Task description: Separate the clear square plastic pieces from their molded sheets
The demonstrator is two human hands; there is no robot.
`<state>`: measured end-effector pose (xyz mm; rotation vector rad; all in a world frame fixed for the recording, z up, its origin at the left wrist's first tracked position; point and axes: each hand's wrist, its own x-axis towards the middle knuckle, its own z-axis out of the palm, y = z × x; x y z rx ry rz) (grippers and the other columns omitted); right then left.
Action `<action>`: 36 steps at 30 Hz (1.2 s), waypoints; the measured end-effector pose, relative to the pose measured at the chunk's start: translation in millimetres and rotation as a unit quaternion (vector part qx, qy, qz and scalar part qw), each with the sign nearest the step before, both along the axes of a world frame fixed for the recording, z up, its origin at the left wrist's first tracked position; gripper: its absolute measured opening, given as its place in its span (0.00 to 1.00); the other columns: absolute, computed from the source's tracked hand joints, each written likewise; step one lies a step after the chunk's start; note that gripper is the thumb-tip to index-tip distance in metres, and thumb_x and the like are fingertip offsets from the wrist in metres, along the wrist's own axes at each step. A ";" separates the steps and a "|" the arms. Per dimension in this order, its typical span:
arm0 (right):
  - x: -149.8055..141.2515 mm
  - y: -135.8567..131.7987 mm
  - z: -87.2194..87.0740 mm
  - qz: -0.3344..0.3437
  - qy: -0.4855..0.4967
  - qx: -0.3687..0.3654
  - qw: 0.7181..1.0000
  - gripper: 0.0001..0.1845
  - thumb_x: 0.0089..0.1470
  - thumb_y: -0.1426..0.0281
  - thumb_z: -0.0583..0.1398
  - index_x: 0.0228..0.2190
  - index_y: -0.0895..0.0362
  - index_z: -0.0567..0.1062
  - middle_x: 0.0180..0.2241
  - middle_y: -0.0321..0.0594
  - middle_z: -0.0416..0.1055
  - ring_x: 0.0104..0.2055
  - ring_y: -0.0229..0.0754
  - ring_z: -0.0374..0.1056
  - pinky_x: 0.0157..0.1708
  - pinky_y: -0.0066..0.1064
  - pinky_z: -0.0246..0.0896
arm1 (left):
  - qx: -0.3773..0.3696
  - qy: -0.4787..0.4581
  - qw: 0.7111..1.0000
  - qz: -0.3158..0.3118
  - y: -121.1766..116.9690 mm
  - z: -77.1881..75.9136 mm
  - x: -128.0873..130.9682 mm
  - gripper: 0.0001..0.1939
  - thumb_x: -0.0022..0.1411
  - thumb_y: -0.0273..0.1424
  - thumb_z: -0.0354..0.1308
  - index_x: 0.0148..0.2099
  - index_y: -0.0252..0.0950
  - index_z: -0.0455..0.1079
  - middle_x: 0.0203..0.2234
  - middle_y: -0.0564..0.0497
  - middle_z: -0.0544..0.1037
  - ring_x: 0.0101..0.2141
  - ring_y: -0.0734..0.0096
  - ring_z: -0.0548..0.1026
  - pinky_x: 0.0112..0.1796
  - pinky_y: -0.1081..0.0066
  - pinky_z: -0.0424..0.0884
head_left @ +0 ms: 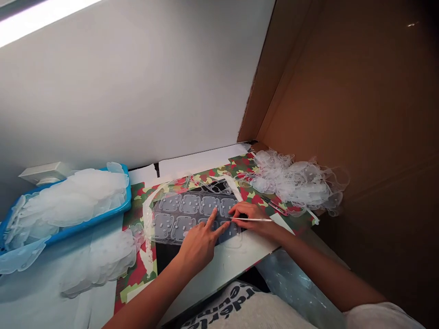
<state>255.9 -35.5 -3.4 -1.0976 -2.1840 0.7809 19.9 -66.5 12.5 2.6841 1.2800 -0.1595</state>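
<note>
A translucent moulded sheet with rows of rounded-square parts lies flat on a black surface. My left hand presses on it, index finger and thumb stretched apart, other fingers curled under and partly hidden. Between the fingers of my right hand is a thin white stick-like tool. Its tip touches or nearly touches the sheet beside my left thumb; I cannot tell which. The right fingers are closed around the tool over the sheet's right end.
A blue tray heaped with translucent pieces stands at left, with another pile of pieces before it. Tangled clear trimmings lie at right, near red-handled scissors or tweezers. A cardboard wall bounds the right side.
</note>
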 end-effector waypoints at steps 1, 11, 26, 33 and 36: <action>-0.2 0.4 0.9 0.000 -0.003 0.000 1.000 0.06 0.56 0.71 0.60 0.27 0.55 0.72 0.40 0.40 0.76 0.44 0.44 0.71 0.45 0.36 0.64 | 0.005 0.000 1.000 -0.001 -0.1 -0.5 -0.3 0.41 0.58 0.18 0.49 0.68 0.58 0.50 0.69 0.43 0.45 0.42 0.58 0.77 0.37 0.63 0.71; -6.0 -7.5 -6.6 0.008 -0.065 0.077 0.995 0.06 0.59 0.73 0.56 0.31 0.55 0.73 0.45 0.44 0.75 0.48 0.47 0.69 0.47 0.41 0.64 | 0.007 0.018 1.000 -0.015 3.1 0.8 -0.9 0.43 0.56 0.17 0.48 0.69 0.58 0.48 0.69 0.40 0.45 0.40 0.57 0.77 0.35 0.62 0.72; 30.5 0.9 19.7 -0.227 0.193 -0.063 0.953 0.13 0.55 0.61 0.59 0.24 0.54 0.69 0.40 0.40 0.78 0.39 0.46 0.73 0.38 0.35 0.64 | -0.193 -0.323 0.908 0.185 58.6 20.9 14.5 0.20 0.64 0.42 0.50 0.39 0.34 0.78 0.30 0.46 0.80 0.31 0.64 0.76 0.31 0.71 0.69; 10.2 3.0 29.9 -0.128 0.245 -0.195 0.941 0.15 0.50 0.60 0.63 0.22 0.55 0.67 0.43 0.43 0.76 0.40 0.45 0.71 0.40 0.36 0.62 | -0.246 -0.371 0.874 0.194 82.5 7.1 45.8 0.16 0.54 0.41 0.58 0.30 0.31 0.78 0.19 0.52 0.72 0.21 0.73 0.65 0.24 0.74 0.57; 15.2 18.6 23.9 -0.154 0.293 -0.244 0.911 0.17 0.46 0.57 0.65 0.22 0.56 0.67 0.35 0.39 0.75 0.34 0.41 0.68 0.34 0.32 0.60 | -0.192 -0.379 0.885 0.189 75.5 5.0 44.4 0.12 0.53 0.33 0.57 0.35 0.34 0.79 0.23 0.52 0.74 0.24 0.72 0.67 0.27 0.74 0.57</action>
